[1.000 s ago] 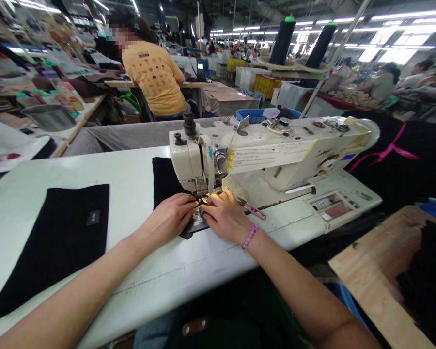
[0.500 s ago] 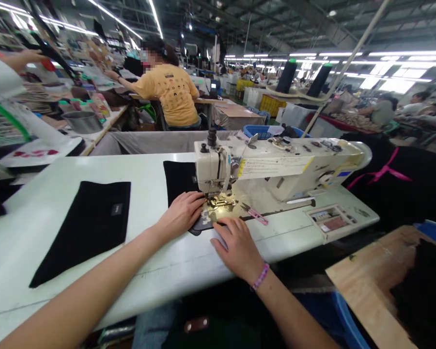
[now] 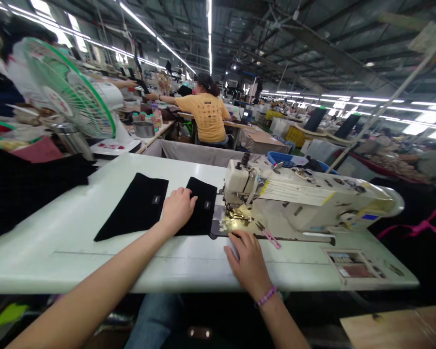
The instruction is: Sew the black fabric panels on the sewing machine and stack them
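Note:
My left hand (image 3: 179,209) rests on the left part of a black fabric piece (image 3: 199,213) with a small dark label, its thumb out to the right. The hand looks open, pressing the cloth rather than gripping it. To its left lies a similar black fabric piece (image 3: 134,208), flat, with a small label near its right edge. My right hand (image 3: 247,259) is open, fingers slightly bent, at the front edge of the sewing machine's metal bed. The sewing machine (image 3: 298,194) has its needle area lit. Pink-handled thread snips (image 3: 271,236) lie on the bed near my right hand.
A green-rimmed fan (image 3: 70,89) stands beyond the table's (image 3: 76,266) left side. Behind the machine is a blue basket (image 3: 276,157). A person in a yellow shirt (image 3: 206,116) sits farther back. A wooden board (image 3: 399,327) is at lower right.
My left hand has moved left from beside the needle, and its fabric piece now lies left of the machine. My right hand stays by the bed. The view has turned left.

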`<act>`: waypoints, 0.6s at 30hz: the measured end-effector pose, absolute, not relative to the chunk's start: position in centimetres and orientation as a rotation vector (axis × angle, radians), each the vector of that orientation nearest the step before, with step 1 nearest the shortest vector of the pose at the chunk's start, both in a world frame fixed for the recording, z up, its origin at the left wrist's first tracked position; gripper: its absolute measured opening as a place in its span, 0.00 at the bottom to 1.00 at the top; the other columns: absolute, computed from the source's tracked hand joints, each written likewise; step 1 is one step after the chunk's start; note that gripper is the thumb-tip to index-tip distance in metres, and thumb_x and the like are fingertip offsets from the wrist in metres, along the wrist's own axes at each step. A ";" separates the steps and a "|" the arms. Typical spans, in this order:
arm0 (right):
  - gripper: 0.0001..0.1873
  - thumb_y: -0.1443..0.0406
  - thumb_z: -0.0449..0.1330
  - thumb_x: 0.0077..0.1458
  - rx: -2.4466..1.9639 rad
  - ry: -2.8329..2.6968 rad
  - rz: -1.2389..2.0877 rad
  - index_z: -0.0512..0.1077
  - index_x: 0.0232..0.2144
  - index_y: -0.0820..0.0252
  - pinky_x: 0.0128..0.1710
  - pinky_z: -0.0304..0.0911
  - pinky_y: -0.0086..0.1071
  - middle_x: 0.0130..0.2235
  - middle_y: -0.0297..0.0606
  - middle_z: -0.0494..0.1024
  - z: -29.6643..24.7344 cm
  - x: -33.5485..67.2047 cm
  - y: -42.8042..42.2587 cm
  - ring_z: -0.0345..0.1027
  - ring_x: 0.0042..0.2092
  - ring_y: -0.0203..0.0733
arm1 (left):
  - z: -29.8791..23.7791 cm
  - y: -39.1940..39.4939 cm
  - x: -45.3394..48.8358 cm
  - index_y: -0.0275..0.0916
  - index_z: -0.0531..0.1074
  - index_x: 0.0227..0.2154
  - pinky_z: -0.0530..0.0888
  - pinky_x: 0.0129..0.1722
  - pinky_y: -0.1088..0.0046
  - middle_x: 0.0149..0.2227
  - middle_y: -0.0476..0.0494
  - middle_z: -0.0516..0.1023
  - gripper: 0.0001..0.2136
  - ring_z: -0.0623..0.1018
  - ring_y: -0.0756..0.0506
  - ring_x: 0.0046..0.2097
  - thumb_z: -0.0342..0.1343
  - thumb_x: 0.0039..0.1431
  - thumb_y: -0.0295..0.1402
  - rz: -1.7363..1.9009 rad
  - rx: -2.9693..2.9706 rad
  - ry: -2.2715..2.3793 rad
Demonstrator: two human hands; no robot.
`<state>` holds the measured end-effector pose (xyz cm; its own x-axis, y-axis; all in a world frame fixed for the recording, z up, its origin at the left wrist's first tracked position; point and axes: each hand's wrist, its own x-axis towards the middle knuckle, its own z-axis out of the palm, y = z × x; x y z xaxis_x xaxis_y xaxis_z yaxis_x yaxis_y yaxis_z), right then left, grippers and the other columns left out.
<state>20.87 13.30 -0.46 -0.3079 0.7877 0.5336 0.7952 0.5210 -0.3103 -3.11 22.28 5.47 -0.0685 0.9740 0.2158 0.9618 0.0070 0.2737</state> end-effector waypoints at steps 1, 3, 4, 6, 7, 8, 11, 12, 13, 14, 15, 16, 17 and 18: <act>0.13 0.65 0.58 0.62 -1.269 -2.121 -0.026 0.74 0.49 0.62 0.53 0.65 0.49 0.50 0.48 0.75 -0.6 20.9 13.3 0.67 0.52 0.52 | 5.7 22.8 -3.7 0.29 0.73 0.48 0.71 0.52 0.49 0.53 0.21 0.73 0.18 0.73 0.29 0.57 0.47 0.68 0.39 0.562 2.018 2.295; 0.13 0.64 0.57 0.64 -1.236 -2.121 -0.047 0.74 0.49 0.60 0.51 0.66 0.49 0.50 0.48 0.75 -0.9 21.0 13.3 0.68 0.51 0.52 | 5.7 23.9 -4.5 0.28 0.72 0.48 0.72 0.51 0.48 0.52 0.24 0.73 0.17 0.73 0.31 0.56 0.54 0.65 0.39 0.564 1.854 2.376; 0.13 0.63 0.56 0.64 -1.216 -2.118 -0.054 0.74 0.48 0.60 0.51 0.67 0.49 0.49 0.48 0.75 -1.0 21.1 13.3 0.68 0.51 0.52 | 5.6 24.4 -4.8 0.30 0.73 0.47 0.74 0.50 0.51 0.51 0.29 0.75 0.16 0.75 0.34 0.54 0.57 0.64 0.39 0.565 1.796 2.373; 0.13 0.63 0.55 0.65 -1.176 -2.108 -0.054 0.74 0.48 0.60 0.50 0.67 0.50 0.49 0.47 0.76 -1.2 21.2 13.3 0.69 0.50 0.52 | 5.5 25.3 -5.2 0.35 0.73 0.46 0.76 0.48 0.57 0.48 0.39 0.77 0.14 0.78 0.41 0.48 0.58 0.64 0.39 0.596 1.715 2.330; 0.13 0.63 0.55 0.65 -1.160 -2.104 -0.050 0.74 0.48 0.59 0.50 0.67 0.50 0.49 0.47 0.76 -1.3 21.3 13.3 0.69 0.50 0.52 | 5.6 25.5 -5.5 0.36 0.73 0.47 0.77 0.46 0.59 0.47 0.41 0.77 0.14 0.78 0.44 0.46 0.58 0.65 0.39 0.627 1.684 2.310; 0.12 0.64 0.54 0.66 -1.146 -2.097 -0.047 0.73 0.48 0.58 0.50 0.67 0.49 0.49 0.47 0.76 -1.4 21.3 13.3 0.69 0.50 0.52 | 5.8 25.6 -5.9 0.36 0.73 0.47 0.78 0.45 0.60 0.47 0.42 0.77 0.14 0.78 0.44 0.45 0.57 0.65 0.39 0.665 1.657 2.296; 0.11 0.64 0.55 0.65 -1.124 -2.080 -0.047 0.73 0.47 0.57 0.50 0.68 0.49 0.49 0.46 0.76 -1.6 21.3 13.2 0.69 0.50 0.53 | 7.2 25.1 -8.2 0.36 0.72 0.48 0.78 0.44 0.60 0.47 0.41 0.77 0.14 0.79 0.44 0.45 0.57 0.66 0.40 0.787 1.585 2.300; 0.11 0.64 0.55 0.65 -1.125 -2.077 -0.048 0.73 0.47 0.57 0.50 0.68 0.50 0.49 0.46 0.76 -1.6 21.3 13.1 0.70 0.50 0.53 | 7.9 24.7 -9.4 0.36 0.71 0.49 0.77 0.45 0.61 0.48 0.41 0.77 0.15 0.79 0.44 0.45 0.56 0.66 0.40 0.820 1.559 2.316; 0.10 0.64 0.55 0.65 -1.128 -2.077 -0.048 0.73 0.46 0.57 0.50 0.68 0.50 0.49 0.46 0.76 -1.7 21.3 13.1 0.70 0.50 0.53 | 8.5 24.4 -10.8 0.35 0.71 0.49 0.77 0.46 0.61 0.48 0.41 0.77 0.15 0.79 0.44 0.45 0.56 0.66 0.39 0.844 1.528 2.338; 0.10 0.64 0.55 0.65 -1.132 -2.079 -0.046 0.73 0.47 0.58 0.50 0.68 0.50 0.49 0.46 0.76 -1.8 21.4 13.1 0.70 0.50 0.53 | 9.1 23.9 -12.2 0.35 0.70 0.50 0.76 0.46 0.63 0.48 0.40 0.77 0.15 0.79 0.44 0.46 0.56 0.65 0.39 0.857 1.492 2.367; 0.11 0.64 0.56 0.65 -1.135 -2.082 -0.042 0.73 0.47 0.58 0.51 0.67 0.50 0.49 0.46 0.76 -1.9 21.4 13.1 0.69 0.51 0.53 | 9.5 23.4 -13.7 0.33 0.69 0.50 0.76 0.46 0.64 0.47 0.38 0.78 0.16 0.79 0.44 0.46 0.56 0.65 0.38 0.858 1.450 2.403; 0.11 0.64 0.56 0.65 -1.137 -2.084 -0.037 0.73 0.47 0.58 0.51 0.67 0.50 0.49 0.46 0.76 -2.0 21.4 13.3 0.69 0.51 0.53 | 9.8 22.8 -15.1 0.31 0.69 0.50 0.76 0.46 0.64 0.47 0.36 0.78 0.16 0.79 0.42 0.46 0.57 0.64 0.37 0.848 1.403 2.445; 0.11 0.64 0.56 0.65 -1.136 -2.085 -0.032 0.73 0.47 0.58 0.51 0.67 0.50 0.49 0.46 0.76 -2.0 21.4 13.4 0.69 0.51 0.53 | 10.0 22.1 -16.4 0.29 0.68 0.50 0.76 0.45 0.64 0.46 0.33 0.78 0.17 0.79 0.40 0.46 0.57 0.63 0.36 0.829 1.360 2.487; 0.11 0.64 0.56 0.65 -1.135 -2.085 -0.024 0.73 0.48 0.58 0.51 0.67 0.50 0.49 0.46 0.76 -2.1 21.4 13.6 0.69 0.51 0.53 | 10.1 21.3 -17.4 0.28 0.68 0.49 0.76 0.45 0.63 0.45 0.30 0.78 0.18 0.79 0.38 0.47 0.58 0.62 0.35 0.806 1.327 2.526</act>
<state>21.37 13.64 -2.11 -0.3265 0.7149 0.6184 0.7291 0.6068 -0.3165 -17.45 21.30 10.11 -0.5867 0.8046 0.0918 0.7089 0.4555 0.5384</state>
